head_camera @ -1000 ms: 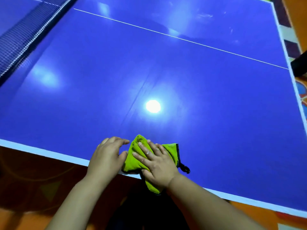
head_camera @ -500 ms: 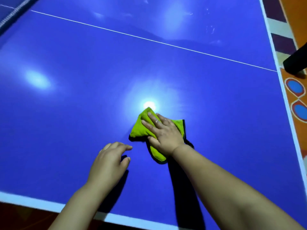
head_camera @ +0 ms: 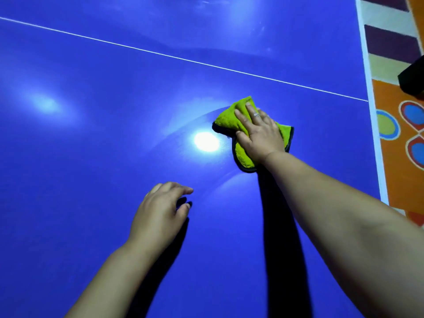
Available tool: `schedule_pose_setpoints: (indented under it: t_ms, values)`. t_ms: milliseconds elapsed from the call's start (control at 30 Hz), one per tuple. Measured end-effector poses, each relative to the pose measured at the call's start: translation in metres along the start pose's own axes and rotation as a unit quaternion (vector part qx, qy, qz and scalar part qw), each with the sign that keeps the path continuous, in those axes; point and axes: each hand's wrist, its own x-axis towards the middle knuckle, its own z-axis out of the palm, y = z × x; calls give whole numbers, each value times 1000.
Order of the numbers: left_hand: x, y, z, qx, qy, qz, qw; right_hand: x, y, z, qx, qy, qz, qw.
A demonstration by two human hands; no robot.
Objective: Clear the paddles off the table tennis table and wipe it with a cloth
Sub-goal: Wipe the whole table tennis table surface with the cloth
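Note:
A blue table tennis table (head_camera: 91, 157) with a white centre line fills the view. A lime-green cloth (head_camera: 227, 120) with a dark hem lies flat on it, right of a bright lamp reflection. My right hand (head_camera: 259, 134) presses flat on the cloth, fingers spread over it, a ring on one finger. My left hand (head_camera: 160, 212) rests on the bare table nearer to me, fingers loosely apart, holding nothing. A faint curved wipe streak arcs across the surface between the hands. No paddle is in view.
The table's white right edge (head_camera: 371, 125) runs down the right side. Beyond it lies an orange patterned floor (head_camera: 390, 161) with coloured circles. A dark object (head_camera: 413, 79) stands on the floor at the far right.
My right hand has pushed the cloth away from the near edge, up and to the right across the table. My left hand let go of the cloth and stayed behind on the surface.

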Motion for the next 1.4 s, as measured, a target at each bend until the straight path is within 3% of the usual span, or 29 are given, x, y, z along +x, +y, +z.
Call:
schedule_pose_setpoints:
  t_ms: [200,433,767,1067,1200,1400]
  values:
    - [-5,27,22,20,-28,14,999,-42,67,-5,17,18,126,992]
    - [-50,14,3,34,-13,-7,999,-116,22,-2,24,-4,195,981]
    - [-190,-33,-20,33,44,-94,994,-211,-131,20,5,-76,34,997]
    - [-320,-54,-34,31,87,-155,984,-321,-256,48,22,-106,-115,987]
    - [-349,-42,-28,43,93,-129,986,-375,-264,54,14,-134,-182,974]
    - [-352,3,-12,45,83,-91,991,-425,-206,49,17,-152,-174,973]
